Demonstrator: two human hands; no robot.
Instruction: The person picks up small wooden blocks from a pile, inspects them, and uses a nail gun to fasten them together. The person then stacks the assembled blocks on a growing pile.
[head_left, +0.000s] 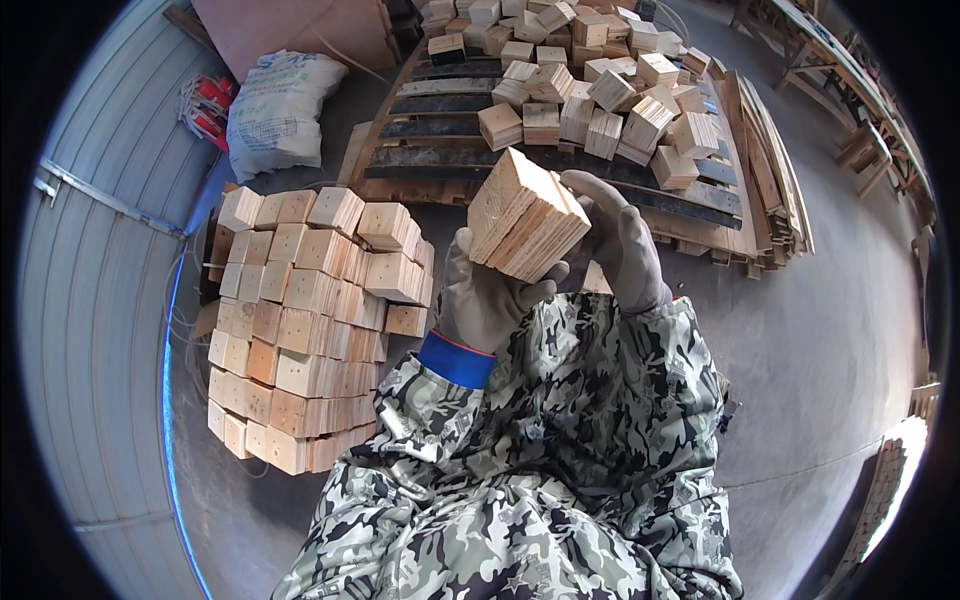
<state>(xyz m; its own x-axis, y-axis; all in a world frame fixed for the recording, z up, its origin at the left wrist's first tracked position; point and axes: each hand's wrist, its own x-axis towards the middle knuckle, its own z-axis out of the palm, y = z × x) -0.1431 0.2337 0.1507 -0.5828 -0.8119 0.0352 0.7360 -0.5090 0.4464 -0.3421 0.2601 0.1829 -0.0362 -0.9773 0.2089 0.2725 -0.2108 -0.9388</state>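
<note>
A plywood block (527, 217), its layered edges showing, is held up in front of me, tilted with one corner upward. My left hand (487, 296), in a grey work glove, supports it from below and on the left. My right hand (626, 240), gloved alike, has its fingers at the block's right side; part of that contact is hidden. To the left stands a stepped stack of similar wooden blocks (300, 315), several rows high. Beyond my hands, a loose heap of blocks (577, 105) lies on a slatted wooden pallet (431, 157).
A corrugated metal wall (105, 277) runs along the left. Near it are a stuffed white woven sack (277, 112) and red items (206, 109) wrapped in cord. Long boards (765, 172) lie at the pallet's right edge. A wooden workbench (832, 67) stands at the far right.
</note>
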